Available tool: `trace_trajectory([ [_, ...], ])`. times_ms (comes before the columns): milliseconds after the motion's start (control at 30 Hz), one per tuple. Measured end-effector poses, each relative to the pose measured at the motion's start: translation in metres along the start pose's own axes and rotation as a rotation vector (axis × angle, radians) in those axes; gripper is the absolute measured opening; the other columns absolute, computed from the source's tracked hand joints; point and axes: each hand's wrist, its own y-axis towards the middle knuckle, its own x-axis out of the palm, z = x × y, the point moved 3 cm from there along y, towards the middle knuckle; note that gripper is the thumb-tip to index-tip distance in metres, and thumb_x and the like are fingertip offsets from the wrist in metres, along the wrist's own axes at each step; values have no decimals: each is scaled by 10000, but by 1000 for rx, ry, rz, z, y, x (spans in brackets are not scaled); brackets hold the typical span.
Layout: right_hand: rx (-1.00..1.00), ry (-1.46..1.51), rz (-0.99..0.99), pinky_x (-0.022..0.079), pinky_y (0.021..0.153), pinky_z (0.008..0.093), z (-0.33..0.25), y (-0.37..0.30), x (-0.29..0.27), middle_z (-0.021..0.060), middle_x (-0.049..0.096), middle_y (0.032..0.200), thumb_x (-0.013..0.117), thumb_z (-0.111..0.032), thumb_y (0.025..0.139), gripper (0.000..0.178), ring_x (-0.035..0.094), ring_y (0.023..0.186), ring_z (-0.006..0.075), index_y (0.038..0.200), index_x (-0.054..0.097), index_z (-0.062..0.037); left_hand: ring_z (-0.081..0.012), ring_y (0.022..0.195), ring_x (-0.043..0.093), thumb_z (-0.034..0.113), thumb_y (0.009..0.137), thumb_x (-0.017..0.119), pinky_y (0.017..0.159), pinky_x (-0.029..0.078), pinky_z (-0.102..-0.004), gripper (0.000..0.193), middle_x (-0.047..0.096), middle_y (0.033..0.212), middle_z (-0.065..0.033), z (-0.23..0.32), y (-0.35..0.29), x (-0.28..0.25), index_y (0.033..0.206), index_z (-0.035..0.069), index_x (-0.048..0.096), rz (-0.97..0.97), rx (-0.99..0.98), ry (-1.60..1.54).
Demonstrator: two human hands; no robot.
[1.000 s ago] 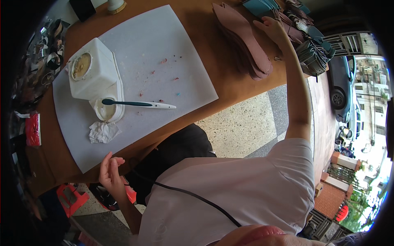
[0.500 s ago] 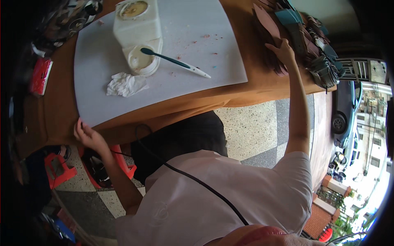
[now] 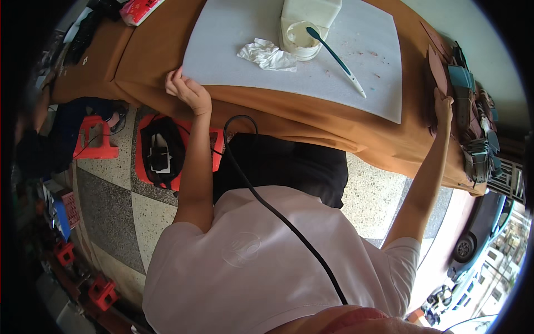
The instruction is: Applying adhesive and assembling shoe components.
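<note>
My left hand [image 3: 190, 93] is at the table's front edge, beside the near left corner of the grey board [image 3: 245, 78]. Its fingers are curled in; whether anything is between them does not show. Far to the right, my right hand [image 3: 443, 107] closes on a flat, pointed pinkish-brown piece [image 3: 437, 69] at the near side of a pile. On the board stands a white container [image 3: 303, 47] with a round open cup of pale paste. A dark-green and white brush-like stick [image 3: 336, 60] leans from its rim. Crumpled white tissue [image 3: 268, 55] lies beside it.
Layered brown and teal pieces [image 3: 473, 106] are heaped at the table's right end. Brown cloth [image 3: 289, 125] covers the table. A red packet [image 3: 139, 10] lies at the far left. A red stool [image 3: 142, 167] with a black bag is below. A black cable [image 3: 278, 214] crosses my shirt.
The view has swung, so the table sits higher and further right. My left fingers look more curled. The right hand has gone from spread fingers to closed on the pinkish-brown piece.
</note>
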Motion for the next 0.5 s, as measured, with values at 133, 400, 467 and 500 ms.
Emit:
trace_trajectory([
  [133, 3, 62, -10, 357, 851, 419, 15, 15, 8, 292, 470, 1054, 374, -621, 719, 796, 445, 1015, 400, 1082, 325, 86, -299, 979, 351, 97, 719, 357, 851, 274, -401, 260, 431, 1000, -141, -2, -1, 6, 917, 7, 500, -17, 41, -11],
  [400, -20, 104, 23, 340, 864, 424, 2, 5, -1, 294, 466, 1060, 358, -554, 754, 704, 433, 1024, 404, 1074, 389, 73, -306, 970, 356, 109, 734, 358, 849, 271, -404, 263, 429, 1024, -150, -5, -3, 7, 937, 7, 490, 33, 53, -21],
  [467, -34, 26, -11, 342, 861, 430, -3, -2, 0, 294, 479, 1037, 342, -543, 765, 683, 441, 1010, 405, 1077, 400, 61, -305, 973, 353, 103, 732, 358, 850, 270, -403, 263, 428, 1022, -150, -7, -5, 6, 940, 6, 485, 21, 59, 8],
  [500, -75, 21, 16, 356, 844, 431, -9, -7, -3, 298, 503, 984, 345, -505, 783, 653, 463, 983, 400, 1062, 406, 82, -305, 973, 353, 103, 732, 358, 850, 270, -403, 263, 428, 1022, -150, -8, -4, 7, 940, 6, 485, 31, 62, 7],
])
